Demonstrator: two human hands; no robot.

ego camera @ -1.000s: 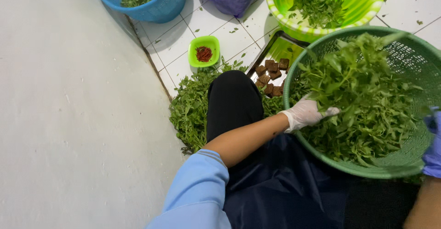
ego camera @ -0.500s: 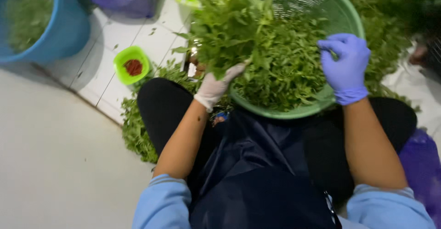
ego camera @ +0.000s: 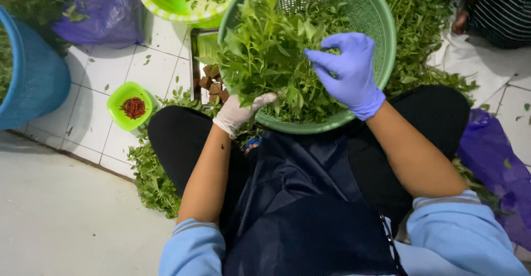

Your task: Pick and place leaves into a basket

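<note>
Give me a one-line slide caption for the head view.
Left hand in a white glove and right hand in a purple glove sorting leafy greens in a green basket.

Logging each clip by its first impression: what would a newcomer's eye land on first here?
Most striking is the big green basket at top centre, heaped with leafy greens, resting against the seated person's lap. Both gloved hands work in the pile: the right hand in a purple glove spread over the leaves, the left hand in a whitish glove at the basket's near rim. To the left on the white tiles sits a small green bowl of red chillies.
</note>
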